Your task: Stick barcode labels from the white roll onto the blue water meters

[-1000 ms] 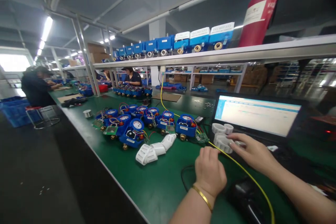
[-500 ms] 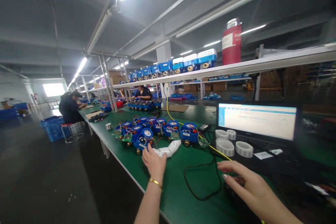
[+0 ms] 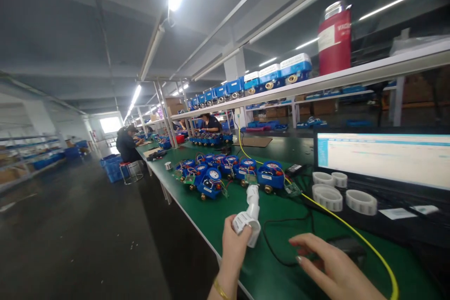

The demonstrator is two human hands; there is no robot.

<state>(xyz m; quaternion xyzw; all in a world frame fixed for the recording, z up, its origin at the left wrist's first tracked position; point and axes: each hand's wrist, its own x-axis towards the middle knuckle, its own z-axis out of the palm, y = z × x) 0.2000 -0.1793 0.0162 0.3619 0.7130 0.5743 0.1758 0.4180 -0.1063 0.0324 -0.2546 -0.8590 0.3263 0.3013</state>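
Note:
My left hand (image 3: pixel 235 245), with a gold bracelet at the wrist, is closed on a chain of white label rolls (image 3: pixel 250 215) and holds it up off the green bench (image 3: pixel 225 215). My right hand (image 3: pixel 332 267) hovers low over the bench with fingers stretched out and apart, holding nothing, beside a dark device (image 3: pixel 346 245) and a looped black cable (image 3: pixel 281 239). A yellow cable (image 3: pixel 355 232) runs past it.
Several blue water meters (image 3: pixel 228 171) with loose wires stand in a cluster ahead. White tape rolls (image 3: pixel 342 194) lie before a lit laptop screen (image 3: pixel 383 157). A shelf (image 3: pixel 316 82) overhead carries more blue meters and a red cylinder (image 3: pixel 334 37). Other people (image 3: pixel 127 144) sit farther down the line.
My left hand reached to the white label rolls, grasped them and lifted them toward me. My right hand left the tape rolls and dropped near the dark device. The camera turned left.

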